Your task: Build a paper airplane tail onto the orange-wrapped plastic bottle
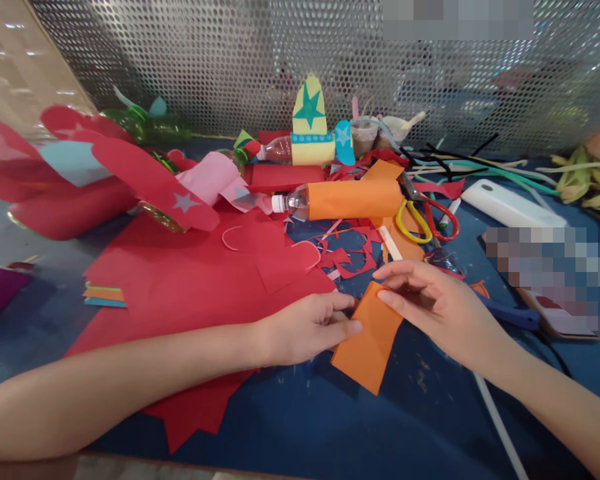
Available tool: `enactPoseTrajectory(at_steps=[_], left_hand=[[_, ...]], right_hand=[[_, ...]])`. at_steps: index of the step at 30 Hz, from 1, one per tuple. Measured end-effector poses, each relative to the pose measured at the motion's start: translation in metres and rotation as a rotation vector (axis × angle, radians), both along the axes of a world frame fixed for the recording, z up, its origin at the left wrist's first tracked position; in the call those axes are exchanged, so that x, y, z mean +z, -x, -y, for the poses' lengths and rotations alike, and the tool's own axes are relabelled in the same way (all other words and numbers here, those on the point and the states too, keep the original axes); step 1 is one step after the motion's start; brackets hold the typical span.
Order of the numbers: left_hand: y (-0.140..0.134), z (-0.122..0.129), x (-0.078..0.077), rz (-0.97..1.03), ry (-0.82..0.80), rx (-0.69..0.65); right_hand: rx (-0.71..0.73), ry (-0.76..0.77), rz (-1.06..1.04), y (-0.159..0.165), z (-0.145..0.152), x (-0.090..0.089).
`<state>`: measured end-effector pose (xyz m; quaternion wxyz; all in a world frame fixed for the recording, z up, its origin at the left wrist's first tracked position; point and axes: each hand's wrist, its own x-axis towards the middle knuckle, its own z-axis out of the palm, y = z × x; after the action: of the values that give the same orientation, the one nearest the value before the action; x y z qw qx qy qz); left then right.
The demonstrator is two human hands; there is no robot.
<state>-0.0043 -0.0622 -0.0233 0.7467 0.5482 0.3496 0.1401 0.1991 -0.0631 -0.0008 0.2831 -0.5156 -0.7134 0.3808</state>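
Note:
An orange piece of paper, seemingly folded, is held between my two hands above the blue table. My left hand pinches its left edge with thumb and fingers. At the upper right corner my right hand grips it between thumb and fingertips. Behind the hands lies a plastic bottle wrapped in orange paper, its white cap pointing left. Scissors with yellow and red handles rest beside that bottle. Large red paper sheets spread out under and beyond my left forearm.
Red paper scraps litter the middle. A yellow-wrapped bottle with a star fin stands behind, and red paper planes crowd the left. At right lie a white device, a blue glue gun and a white stick. Perforated metal closes the back.

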Motion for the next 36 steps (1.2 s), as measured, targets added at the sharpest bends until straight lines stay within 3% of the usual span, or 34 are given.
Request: enactPoseTrajectory(at_steps=[15, 31, 36], left_hand=[[0.0, 0.0, 0.01, -0.064, -0.137, -0.052], [0.002, 0.0, 0.01, -0.074, -0.172, -0.037], [0.002, 0.001, 0.008, -0.008, -0.093, -0.043]], right_hand=[[-0.026, 0.003, 0.004, 0.002, 0.0, 0.0], [-0.034, 0.004, 0.011, 0.003, 0.0, 0.001], [-0.036, -0.003, 0.002, 0.003, 0.002, 0.0]])
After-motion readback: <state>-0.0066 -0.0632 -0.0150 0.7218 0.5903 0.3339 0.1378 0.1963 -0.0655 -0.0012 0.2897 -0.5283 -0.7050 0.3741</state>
